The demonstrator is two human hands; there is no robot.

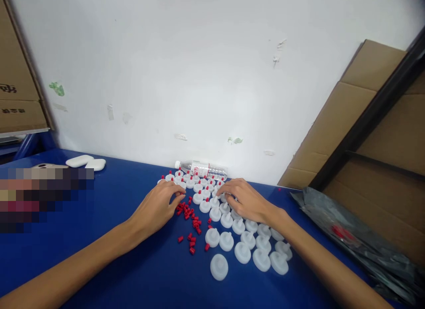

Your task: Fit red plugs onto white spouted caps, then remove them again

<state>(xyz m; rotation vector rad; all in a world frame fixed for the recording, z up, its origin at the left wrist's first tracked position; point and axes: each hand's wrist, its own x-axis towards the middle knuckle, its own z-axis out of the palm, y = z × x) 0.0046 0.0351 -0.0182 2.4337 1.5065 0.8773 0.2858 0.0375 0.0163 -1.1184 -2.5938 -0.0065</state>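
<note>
My left hand [160,204] is closed in a pinch over a loose pile of small red caps [195,222], with a bit of red showing at its fingertips, apparently one cap. Curled over the cluster of white round spouted lids, my right hand [245,200] has its fingertips at the spout of one white lid [214,203]; the fingers partly hide the grip. Lids at the back carry red caps on their spouts, such as this capped lid [198,197]. Nearer lids, like this bare lid [242,252], stand without red caps. One lid [219,267] sits apart at the front.
A clear plastic bottle [212,171] lies along the wall behind the lids. White oval objects [79,161] rest at the back left beside a blurred-out area. At right are a grey plastic bag [332,225] and cardboard [345,118] on a dark frame. The table [133,269] is blue.
</note>
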